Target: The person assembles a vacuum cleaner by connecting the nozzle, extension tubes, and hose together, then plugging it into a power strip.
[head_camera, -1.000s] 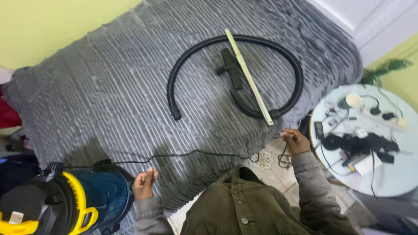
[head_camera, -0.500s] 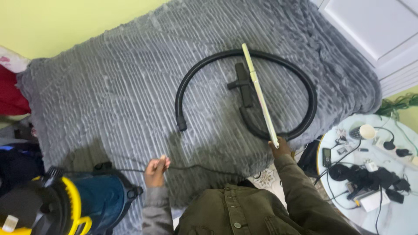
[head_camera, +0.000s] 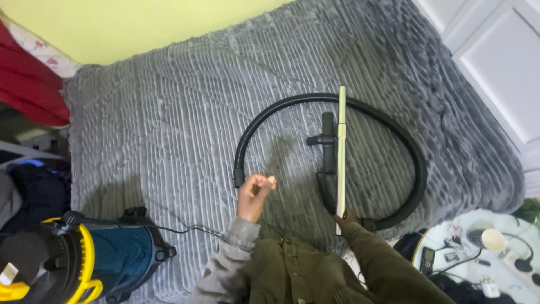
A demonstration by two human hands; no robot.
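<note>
My left hand (head_camera: 254, 194) hovers over the grey blanket (head_camera: 169, 124) with its fingers pinched together, just below the open end of the black vacuum hose (head_camera: 413, 163). A thin black power cord (head_camera: 194, 229) runs from the blue and yellow vacuum cleaner (head_camera: 95, 259) to under my left sleeve; I see no cord in the fingers. My right hand (head_camera: 344, 217), mostly hidden by its sleeve, grips the near end of the pale straight tube (head_camera: 341, 146). That tube lies across the hose loop, beside a black nozzle piece (head_camera: 327, 155).
A red cloth (head_camera: 28, 84) lies at the upper left, with dark bags (head_camera: 34, 191) below it. White cabinet doors (head_camera: 495, 50) stand at the upper right. A round table (head_camera: 509, 222) at the lower right holds a cup (head_camera: 493, 239), cables and small devices.
My view moved closer over the bed. My left hand rose from the cord toward the hose end. My right hand stays on the tube's near end, and the tube now points straight away.
</note>
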